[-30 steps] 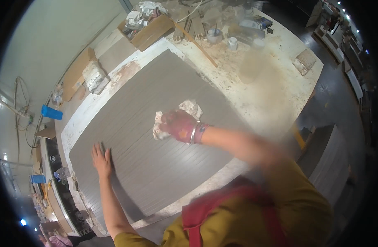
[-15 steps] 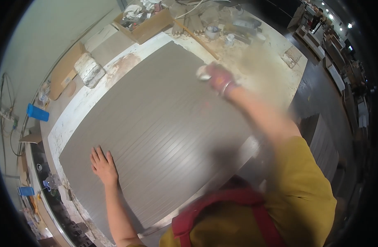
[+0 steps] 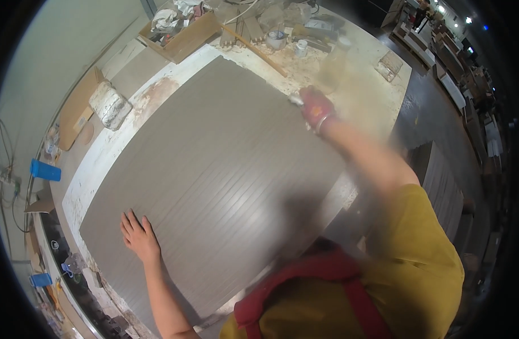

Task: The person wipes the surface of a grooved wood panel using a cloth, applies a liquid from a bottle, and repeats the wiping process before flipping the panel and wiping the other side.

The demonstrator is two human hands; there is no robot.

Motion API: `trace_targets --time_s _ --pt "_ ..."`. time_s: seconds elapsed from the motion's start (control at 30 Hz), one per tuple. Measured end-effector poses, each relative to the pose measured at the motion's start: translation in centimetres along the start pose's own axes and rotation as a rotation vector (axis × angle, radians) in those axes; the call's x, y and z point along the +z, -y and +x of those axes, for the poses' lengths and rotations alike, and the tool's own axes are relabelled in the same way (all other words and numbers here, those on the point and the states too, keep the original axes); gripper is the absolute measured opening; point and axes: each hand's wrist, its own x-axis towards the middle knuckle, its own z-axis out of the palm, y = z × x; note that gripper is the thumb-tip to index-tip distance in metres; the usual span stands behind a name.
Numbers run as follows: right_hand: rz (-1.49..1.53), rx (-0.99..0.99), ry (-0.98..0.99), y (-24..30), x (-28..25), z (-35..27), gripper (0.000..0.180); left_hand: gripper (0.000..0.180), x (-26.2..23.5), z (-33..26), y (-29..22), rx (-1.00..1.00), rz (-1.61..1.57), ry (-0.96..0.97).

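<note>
A large grey-brown panel (image 3: 203,147) with fine parallel lines lies over the worktable. My bare left hand (image 3: 141,237) rests flat on its left part, fingers stretched and spread. At the panel's far right edge, my right hand (image 3: 317,108), in a red-pink glove, is closed around a small white wad (image 3: 295,99), perhaps cloth; most of it is hidden by the fingers. The wad is at or just above the panel edge; I cannot tell whether it touches.
Beyond the panel stand an open cardboard box (image 3: 180,48) of rags, a wooden stick (image 3: 254,50), small tubs (image 3: 275,39) and a wrapped block (image 3: 390,66). A white plastic-wrapped block (image 3: 109,105) and blue cup (image 3: 45,170) are at left. Stacked boards (image 3: 440,186) stand on the right.
My right hand has moved slightly right along the far edge with the white wad. My left hand stays flat on the panel. The whole view has shifted a little.
</note>
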Motion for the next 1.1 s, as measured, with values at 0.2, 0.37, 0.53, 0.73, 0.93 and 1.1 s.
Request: trace_targets --time_s 0.2,0.37,0.53,0.73,0.93,1.1 --pt "-0.245 -0.393 0.008 6.7 2.1 -6.6 0.037 0.051 -0.2 -0.4 0.6 -0.042 0.012 0.013" --pt "-0.134 -0.2 0.01 2.9 0.0 -0.2 0.026 0.051 0.0 0.0 0.1 -0.006 0.003 0.008" --pt "0.275 -0.489 0.115 10.3 7.4 -7.9 0.027 0.051 -0.5 -0.5 0.3 -0.033 -0.01 0.012" --pt "0.189 -0.394 0.29 6.9 -0.1 -1.3 0.022 0.051 -0.4 -0.7 1.0 0.001 -0.011 -0.005" --pt "-0.356 -0.502 0.179 10.9 2.4 -3.9 0.02 0.051 -0.1 -0.5 0.1 -0.017 -0.019 0.003" --pt "-0.142 -0.527 0.22 7.3 -1.7 0.1 0.022 0.051 -0.6 -0.7 0.5 -0.01 -0.019 0.01"
